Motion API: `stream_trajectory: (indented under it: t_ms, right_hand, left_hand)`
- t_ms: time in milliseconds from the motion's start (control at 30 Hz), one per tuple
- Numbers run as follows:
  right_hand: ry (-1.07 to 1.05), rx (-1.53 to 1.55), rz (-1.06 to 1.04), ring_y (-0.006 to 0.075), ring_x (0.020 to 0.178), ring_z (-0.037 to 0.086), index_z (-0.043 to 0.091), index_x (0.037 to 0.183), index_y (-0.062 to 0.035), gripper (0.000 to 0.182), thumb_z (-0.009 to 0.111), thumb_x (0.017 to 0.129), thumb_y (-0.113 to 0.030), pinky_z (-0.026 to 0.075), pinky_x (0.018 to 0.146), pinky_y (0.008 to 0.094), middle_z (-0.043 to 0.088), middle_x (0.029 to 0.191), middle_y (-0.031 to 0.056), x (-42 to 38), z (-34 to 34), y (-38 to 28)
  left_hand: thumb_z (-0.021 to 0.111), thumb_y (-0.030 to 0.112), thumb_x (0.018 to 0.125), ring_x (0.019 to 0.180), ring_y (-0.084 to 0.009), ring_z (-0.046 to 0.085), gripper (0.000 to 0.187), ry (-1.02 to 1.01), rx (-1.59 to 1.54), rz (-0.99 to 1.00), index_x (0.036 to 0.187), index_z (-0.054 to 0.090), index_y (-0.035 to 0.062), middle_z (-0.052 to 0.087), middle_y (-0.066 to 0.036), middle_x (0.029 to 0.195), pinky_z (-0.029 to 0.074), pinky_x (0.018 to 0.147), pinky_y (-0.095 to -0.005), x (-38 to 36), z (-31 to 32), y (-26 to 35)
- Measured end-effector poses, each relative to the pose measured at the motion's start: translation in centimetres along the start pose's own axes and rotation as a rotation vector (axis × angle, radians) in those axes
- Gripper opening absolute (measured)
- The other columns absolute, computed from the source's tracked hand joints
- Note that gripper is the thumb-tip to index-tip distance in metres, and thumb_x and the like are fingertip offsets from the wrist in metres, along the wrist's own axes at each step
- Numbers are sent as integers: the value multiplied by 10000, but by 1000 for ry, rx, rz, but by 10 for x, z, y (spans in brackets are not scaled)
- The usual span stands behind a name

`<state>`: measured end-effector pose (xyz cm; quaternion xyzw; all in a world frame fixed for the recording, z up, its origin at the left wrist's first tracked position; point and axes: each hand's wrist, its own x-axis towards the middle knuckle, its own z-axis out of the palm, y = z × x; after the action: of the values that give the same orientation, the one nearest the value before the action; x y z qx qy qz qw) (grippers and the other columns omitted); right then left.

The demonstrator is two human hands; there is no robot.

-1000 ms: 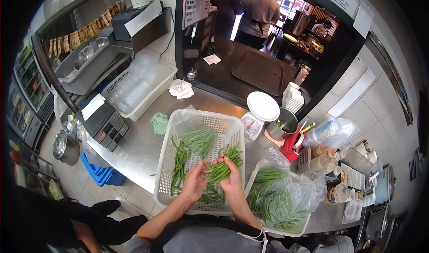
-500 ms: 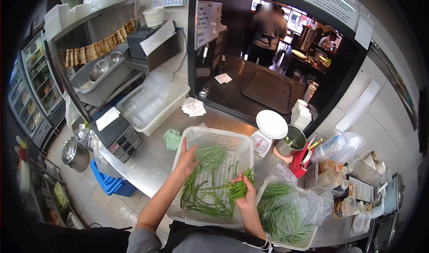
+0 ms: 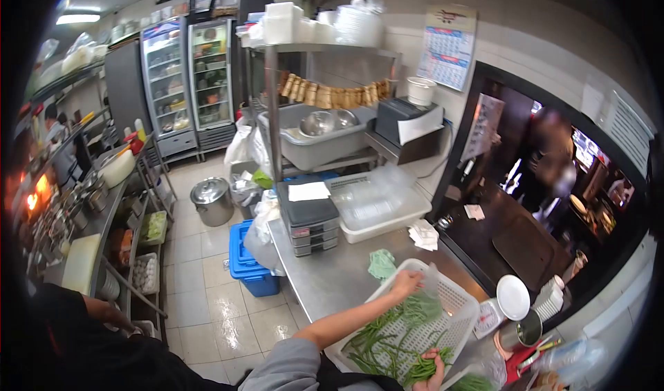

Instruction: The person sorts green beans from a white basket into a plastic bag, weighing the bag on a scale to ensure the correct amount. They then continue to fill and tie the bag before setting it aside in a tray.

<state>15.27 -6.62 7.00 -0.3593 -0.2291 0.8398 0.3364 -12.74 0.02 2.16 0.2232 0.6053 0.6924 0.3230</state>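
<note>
In the right hand [image 3: 432, 374], a loose handful of green beans [image 3: 418, 371] was held, the fingers being wrapped partway round it, low over the near end of the white basket [image 3: 472, 315]. And up at the far end, ahead and to the left of that hand, the left hand [image 3: 409, 281] was stretched out: fingers curled narrow, the clear plastic bag [image 3: 431, 280] touched at its top. Whether the film was gripped could not be told. Bagged beans [image 3: 420, 311] were seen right below the left hand, inside the basket, while between the two hands, and to the left of the right one, loose beans [image 3: 372, 339] were strewn across the basket floor.

Beyond the rim, just to the left of the left hand, a green cloth [image 3: 381, 264] was spotted, crumpled on the steel counter [image 3: 311, 284]. Farther ahead of that hand, white papers [image 3: 423, 235] were piled, with a white tub [image 3: 387, 234] of clear plastic ware set behind them. Out to the right of the left hand, the kitchen scale [image 3: 488, 317] was topped by a round white plate [image 3: 512, 297], and a metal pot [image 3: 520, 332] was placed next to it.
</note>
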Motion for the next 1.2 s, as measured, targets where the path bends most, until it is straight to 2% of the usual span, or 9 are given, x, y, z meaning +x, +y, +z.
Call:
stream_trajectory:
  t_ms: [233, 333, 467, 533, 633, 667, 900, 1000, 1200]
  right_hand:
    - [-53, 64, 104, 197, 702, 545, 569, 915, -76, 105, 578, 826, -131, 464, 607, 320, 562, 768, 58, -2, 16, -12]
    - [-85, -253, -307, 186, 700, 539, 574, 949, -63, 140, 584, 809, -58, 466, 621, 333, 566, 771, 61, -12, 17, 2]
    - [-19, -225, -77, 212, 912, 513, 506, 1124, -37, 312, 571, 819, -31, 436, 785, 341, 515, 1036, 105, -10, 31, -29]
    - [-13, -378, -84, 254, 1198, 421, 405, 1261, -30, 460, 567, 831, -43, 352, 983, 332, 376, 1327, 148, -6, 26, -35]
    - [-348, -389, -481, 122, 719, 549, 508, 1187, -7, 467, 585, 732, 64, 487, 642, 265, 540, 924, 47, -13, 49, -44]
    - [-329, -472, -453, 97, 696, 519, 457, 1258, -35, 579, 571, 710, 113, 467, 556, 223, 492, 896, 15, -6, 44, -41]
    - [-390, -1158, -342, 78, 658, 542, 588, 1051, 8, 340, 610, 711, 25, 448, 555, 229, 619, 835, 28, 6, 4, -23]
    - [-367, -942, -302, 91, 736, 556, 588, 984, 12, 271, 614, 715, -15, 460, 664, 249, 641, 850, 26, -11, 24, -49]
    - [-283, -521, -592, 139, 641, 552, 528, 933, 19, 204, 606, 748, 55, 454, 580, 268, 571, 758, 63, -14, 74, -104]
  left_hand:
    - [556, 39, 752, 653, -154, 642, 223, -324, 313, 439, 950, 652, 4, 665, -97, 835, 503, 593, -284, -71, 25, 75]
    - [575, 63, 765, 688, -245, 633, 172, -290, 549, 619, 906, 642, -10, 646, -117, 851, 496, 627, -327, -89, 24, 84]
    - [596, 106, 784, 704, -299, 614, 134, -307, 575, 815, 835, 631, -13, 631, -117, 834, 490, 618, -366, -120, 26, 113]
    - [597, 116, 786, 699, -297, 611, 131, -319, 581, 806, 821, 631, -6, 627, -111, 829, 486, 612, -369, -129, 24, 121]
    - [600, 128, 785, 691, -290, 608, 127, -325, 659, 785, 816, 636, 10, 626, -99, 832, 481, 606, -366, -133, 17, 112]
    - [602, 132, 784, 687, -287, 608, 125, -333, 688, 782, 817, 639, 17, 627, -94, 834, 479, 604, -363, -134, 16, 105]
    - [564, 17, 700, 765, -298, 617, 230, -233, 752, 777, 927, 604, 22, 614, -118, 952, 506, 681, -371, -138, 5, 91]
    - [566, -20, 661, 742, -289, 622, 382, -274, 756, 737, 1042, 572, 15, 576, -166, 1068, 512, 665, -354, -140, -1, 102]
    - [541, -72, 643, 669, -196, 636, 567, -531, 570, 229, 1203, 462, -33, 448, -153, 1262, 516, 594, -286, -151, -2, 152]
